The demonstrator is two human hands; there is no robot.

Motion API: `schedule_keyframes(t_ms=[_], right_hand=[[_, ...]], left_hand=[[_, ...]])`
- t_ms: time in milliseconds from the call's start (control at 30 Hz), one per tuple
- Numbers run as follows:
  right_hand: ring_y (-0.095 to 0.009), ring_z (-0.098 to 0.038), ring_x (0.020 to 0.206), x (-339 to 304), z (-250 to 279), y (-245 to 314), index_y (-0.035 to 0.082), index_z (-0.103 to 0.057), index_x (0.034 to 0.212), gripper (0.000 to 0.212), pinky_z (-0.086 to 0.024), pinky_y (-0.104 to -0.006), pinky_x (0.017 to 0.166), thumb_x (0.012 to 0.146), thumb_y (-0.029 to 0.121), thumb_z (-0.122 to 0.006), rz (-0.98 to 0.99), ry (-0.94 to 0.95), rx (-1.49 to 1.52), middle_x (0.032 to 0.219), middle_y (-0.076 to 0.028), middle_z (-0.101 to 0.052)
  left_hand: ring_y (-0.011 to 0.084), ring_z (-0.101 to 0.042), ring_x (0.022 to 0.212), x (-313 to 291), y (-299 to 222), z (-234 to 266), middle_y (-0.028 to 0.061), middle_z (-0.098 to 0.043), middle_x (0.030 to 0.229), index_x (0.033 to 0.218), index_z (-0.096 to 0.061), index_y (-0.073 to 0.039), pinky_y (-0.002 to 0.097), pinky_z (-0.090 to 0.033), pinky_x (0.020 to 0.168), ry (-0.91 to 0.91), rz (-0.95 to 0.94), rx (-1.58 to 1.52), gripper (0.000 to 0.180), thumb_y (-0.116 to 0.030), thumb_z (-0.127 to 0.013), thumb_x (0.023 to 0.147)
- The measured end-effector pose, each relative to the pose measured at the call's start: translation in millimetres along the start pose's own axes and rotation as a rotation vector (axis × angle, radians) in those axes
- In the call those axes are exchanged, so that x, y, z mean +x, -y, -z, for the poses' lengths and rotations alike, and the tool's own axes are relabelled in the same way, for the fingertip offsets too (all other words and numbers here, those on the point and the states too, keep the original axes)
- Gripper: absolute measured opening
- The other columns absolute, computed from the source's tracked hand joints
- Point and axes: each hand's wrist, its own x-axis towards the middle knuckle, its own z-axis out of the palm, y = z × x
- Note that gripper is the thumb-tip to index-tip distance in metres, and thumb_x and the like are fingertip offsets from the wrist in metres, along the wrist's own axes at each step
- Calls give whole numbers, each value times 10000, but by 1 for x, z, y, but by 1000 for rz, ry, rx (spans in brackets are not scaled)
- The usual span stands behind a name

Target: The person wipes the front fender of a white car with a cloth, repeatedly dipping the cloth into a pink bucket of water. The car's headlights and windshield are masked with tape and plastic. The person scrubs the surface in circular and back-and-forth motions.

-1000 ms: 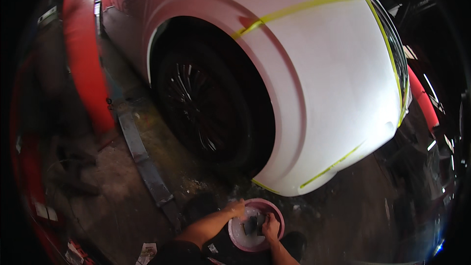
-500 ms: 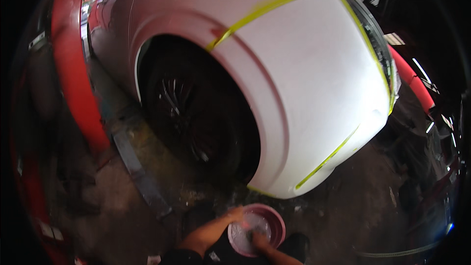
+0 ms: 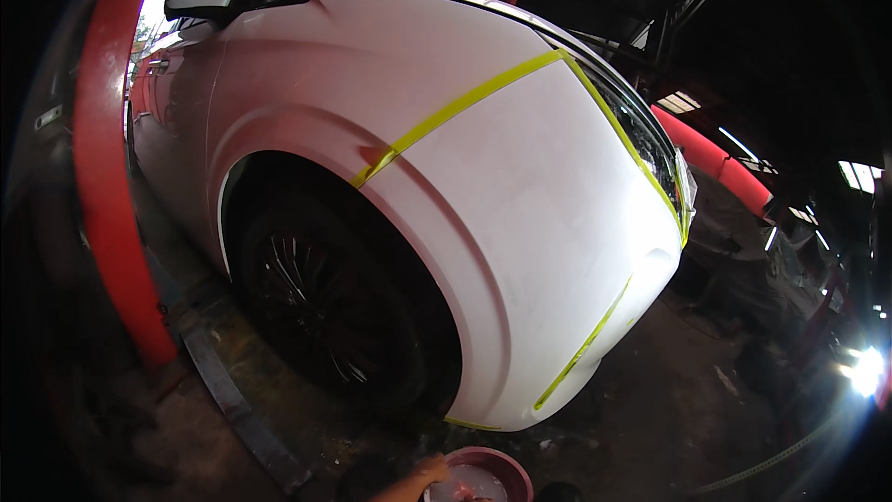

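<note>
At the lower edge, my left hand (image 3: 431, 470) is at the left rim of a round pinkish plastic basin (image 3: 514, 470). Its fingers are too small and indistinct to show whether they grip the rim. Cloudy, whitish liquid (image 3: 469, 478) fills the basin, with a small reddish shape low in it that I cannot make out. My right hand is out of the picture. Beyond the basin stands a white car, its front corner panel (image 3: 548, 195) dull and bordered by yellow-green masking tape (image 3: 474, 98). More tape (image 3: 583, 358) runs along the lower bumper.
The dark front wheel (image 3: 316, 307) sits in its arch at left. A red post (image 3: 116, 177) rises beside the car, with a grey metal strip (image 3: 232, 400) on the floor. A bright lamp (image 3: 866, 371) shines at far right, near plastic-draped things (image 3: 790, 265).
My view has tilted up, so the basin and my left hand sit lower in the picture. My right hand, earlier over the basin with something dark, has dropped out of view.
</note>
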Motion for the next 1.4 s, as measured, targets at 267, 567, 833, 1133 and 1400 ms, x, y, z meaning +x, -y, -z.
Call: schedule_keyframes(t_ms=[267, 567, 833, 1133, 1400], right_hand=[[-360, -630, 994, 2, 10, -7, 55, -588, 1151, 390, -527, -440, 812, 802, 230, -573, -296, -205, 537, 1092, -186, -635], [-347, -593, 1046, -47, 111, -3, 31, -561, 1180, 413, -500, -430, 852, 788, 161, -561, -291, -602, 1142, 1151, -192, -591], [-443, -345, 1325, -162, 490, 177, -71, -346, 1390, 633, -271, -496, 1105, 764, -113, -431, 479, -1771, -437, 1410, -306, -368], [-443, -216, 1402, -68, 526, 171, -130, -308, 1385, 636, -142, -524, 1155, 944, 308, -445, 285, -1666, -761, 1476, -316, -265], [-385, -247, 1404, -68, 587, 227, -77, -349, 1394, 613, -162, -487, 1157, 959, 352, -401, 319, -1669, -829, 1482, -264, -298]], left_hand=[[433, -547, 1155, 10, 15, -8, 311, -556, 1222, 1296, -454, 54, 451, -440, 976, 48, -13, -26, 545, -283, -514, 872], [420, -554, 1155, 52, 24, -29, 281, -574, 1223, 1238, -533, 58, 432, -448, 973, 21, 25, 49, 520, -267, -538, 831], [409, -552, 1160, 40, 24, -24, 262, -575, 1238, 1209, -580, 42, 425, -443, 981, -1, 22, 49, 535, -344, -556, 839], [375, -570, 1152, -30, -64, 32, 238, -583, 1236, 1169, -637, -21, 457, -441, 978, 25, -38, 7, 539, -460, -534, 875], [401, -564, 1144, 30, -18, -12, 238, -580, 1239, 1140, -624, 6, 487, -433, 974, -5, -121, 16, 498, -419, -485, 920]])
